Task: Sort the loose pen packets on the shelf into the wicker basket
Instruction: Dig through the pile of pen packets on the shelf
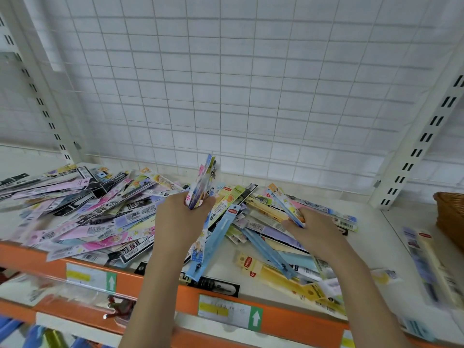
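Left hand [181,217]: fingers curl round an upright bundle of pen packets [203,184].
Right hand [316,228]: fingers pinch one packet [286,205].
Shelf [371,237]: loose packets heaped.
Wicker basket [450,217]: far right.

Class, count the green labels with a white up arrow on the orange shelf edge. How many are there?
2. One green arrow label sits left of the person's arms; the other green arrow label sits between the forearms, lower down. Others may lie outside the view.
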`<action>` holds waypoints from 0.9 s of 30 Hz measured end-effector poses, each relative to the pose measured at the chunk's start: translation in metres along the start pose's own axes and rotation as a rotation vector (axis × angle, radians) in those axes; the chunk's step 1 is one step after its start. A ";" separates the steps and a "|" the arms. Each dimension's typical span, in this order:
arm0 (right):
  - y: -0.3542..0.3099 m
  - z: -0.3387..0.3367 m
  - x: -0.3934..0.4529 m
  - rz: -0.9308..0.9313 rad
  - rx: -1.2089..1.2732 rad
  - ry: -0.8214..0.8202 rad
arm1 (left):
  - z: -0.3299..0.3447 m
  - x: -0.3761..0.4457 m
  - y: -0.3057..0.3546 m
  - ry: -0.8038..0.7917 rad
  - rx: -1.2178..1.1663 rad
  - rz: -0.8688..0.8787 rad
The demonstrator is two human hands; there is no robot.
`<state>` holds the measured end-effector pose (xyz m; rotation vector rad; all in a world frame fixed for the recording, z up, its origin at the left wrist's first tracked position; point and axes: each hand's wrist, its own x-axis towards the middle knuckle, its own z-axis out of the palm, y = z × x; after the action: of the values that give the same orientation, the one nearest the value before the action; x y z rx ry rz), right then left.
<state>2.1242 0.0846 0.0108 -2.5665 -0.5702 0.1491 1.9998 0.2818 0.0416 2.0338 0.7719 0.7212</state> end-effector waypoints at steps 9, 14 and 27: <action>-0.010 0.006 0.005 -0.034 -0.010 -0.009 | -0.017 0.002 -0.006 0.115 -0.184 -0.082; -0.015 0.006 0.008 -0.050 0.008 0.000 | -0.017 0.002 -0.003 0.089 -0.195 -0.062; 0.003 0.008 0.011 0.003 0.061 -0.006 | 0.002 0.007 -0.004 -0.011 -0.078 -0.041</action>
<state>2.1334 0.0899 0.0023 -2.5092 -0.5554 0.1733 2.0045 0.2877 0.0390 1.9444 0.7658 0.7059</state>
